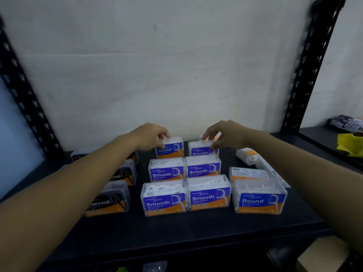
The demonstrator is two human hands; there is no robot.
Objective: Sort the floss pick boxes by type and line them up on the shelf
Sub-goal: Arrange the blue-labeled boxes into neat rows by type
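Observation:
Clear floss pick boxes with blue and orange labels stand on a black shelf [176,228]. My left hand [149,136] grips the top of a "Round" box [170,149] at the back. My right hand [224,136] grips the top of a "Smooth" box [201,150] beside it. In front stand two rows of "Smooth" boxes [203,169] [164,199]. A "Round" box [259,197] stands at the front right. Black "Charcoal" boxes [110,199] line the left, partly hidden by my left forearm.
Several boxes lie flat or tilted at the right [248,173] [247,155]. Black perforated uprights [306,63] frame the shelf against a white wall. A yellow item [348,146] lies on a neighbouring shelf at right. A cardboard box [322,256] sits below.

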